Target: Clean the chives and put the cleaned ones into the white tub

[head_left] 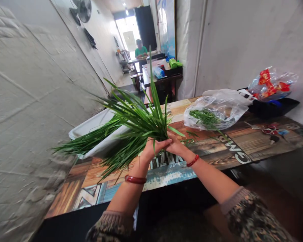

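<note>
Both my hands are closed around one bunch of long green garlic chives (148,121), held upright over the table with the leaf tips fanning up and away. My left hand (151,148) wraps the lower end from the left. Against it, my right hand (175,143) grips the same bunch from the right. The lower ends of the stalks are mostly hidden by my fingers. More garlic chives (126,151) lie loose on the table just left of my hands. Behind them a white tray (91,124) holds another pile of the long leaves.
A clear plastic bag (232,114) with green trimmings lies to the right on the wood-patterned table (207,151). Scissors (262,127) and small items sit further right, near a bag with red packaging (270,84). A person in green (140,52) sits far back.
</note>
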Demonstrator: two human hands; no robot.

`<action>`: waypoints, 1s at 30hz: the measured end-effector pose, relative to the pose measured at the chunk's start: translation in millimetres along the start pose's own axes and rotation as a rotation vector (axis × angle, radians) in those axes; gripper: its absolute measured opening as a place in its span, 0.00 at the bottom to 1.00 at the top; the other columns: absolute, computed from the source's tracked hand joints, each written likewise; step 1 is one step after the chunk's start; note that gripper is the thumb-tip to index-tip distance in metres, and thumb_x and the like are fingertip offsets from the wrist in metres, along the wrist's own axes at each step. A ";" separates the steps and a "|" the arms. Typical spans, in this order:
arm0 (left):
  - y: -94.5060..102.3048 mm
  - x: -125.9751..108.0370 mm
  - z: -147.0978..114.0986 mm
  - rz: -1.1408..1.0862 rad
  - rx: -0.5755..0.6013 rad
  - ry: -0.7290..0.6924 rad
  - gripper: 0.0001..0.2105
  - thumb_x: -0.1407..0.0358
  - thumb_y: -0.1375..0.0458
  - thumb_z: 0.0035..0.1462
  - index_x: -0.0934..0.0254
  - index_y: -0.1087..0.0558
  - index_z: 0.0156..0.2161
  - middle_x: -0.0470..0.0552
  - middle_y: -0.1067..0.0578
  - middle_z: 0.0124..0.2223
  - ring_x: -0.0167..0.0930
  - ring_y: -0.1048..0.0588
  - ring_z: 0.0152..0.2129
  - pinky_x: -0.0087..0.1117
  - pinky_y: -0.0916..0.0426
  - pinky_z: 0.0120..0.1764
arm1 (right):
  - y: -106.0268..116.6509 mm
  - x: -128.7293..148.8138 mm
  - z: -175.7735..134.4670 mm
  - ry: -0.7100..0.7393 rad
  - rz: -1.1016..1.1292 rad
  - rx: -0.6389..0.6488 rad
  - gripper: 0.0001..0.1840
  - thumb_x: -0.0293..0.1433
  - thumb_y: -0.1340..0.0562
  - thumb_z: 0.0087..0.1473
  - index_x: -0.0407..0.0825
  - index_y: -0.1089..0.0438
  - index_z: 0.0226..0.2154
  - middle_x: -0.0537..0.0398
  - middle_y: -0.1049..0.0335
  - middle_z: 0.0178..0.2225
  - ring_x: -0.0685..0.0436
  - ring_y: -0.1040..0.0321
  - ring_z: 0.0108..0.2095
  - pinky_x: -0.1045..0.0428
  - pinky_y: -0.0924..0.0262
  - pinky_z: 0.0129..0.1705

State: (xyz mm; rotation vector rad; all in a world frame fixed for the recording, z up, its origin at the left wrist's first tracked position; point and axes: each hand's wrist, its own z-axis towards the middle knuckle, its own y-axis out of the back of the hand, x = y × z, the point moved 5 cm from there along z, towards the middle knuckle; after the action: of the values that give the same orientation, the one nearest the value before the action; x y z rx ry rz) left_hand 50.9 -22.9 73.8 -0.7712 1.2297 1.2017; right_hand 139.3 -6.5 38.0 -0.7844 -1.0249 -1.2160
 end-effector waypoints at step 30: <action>31.6 31.3 -36.2 -0.547 -0.365 0.089 0.16 0.55 0.37 0.53 0.62 0.25 0.44 0.53 0.24 0.53 0.37 0.28 0.52 0.39 0.35 0.54 | -1.7 19.6 -16.1 0.185 -0.940 0.240 0.18 0.24 0.43 0.58 0.47 0.38 0.51 0.47 0.29 0.45 0.41 0.32 0.46 0.49 0.40 0.45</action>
State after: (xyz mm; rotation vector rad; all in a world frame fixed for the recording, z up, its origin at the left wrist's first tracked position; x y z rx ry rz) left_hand 7.9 -40.8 40.4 -1.3438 0.7917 0.9458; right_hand 141.5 -28.6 50.4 0.0511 -1.4049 -1.8549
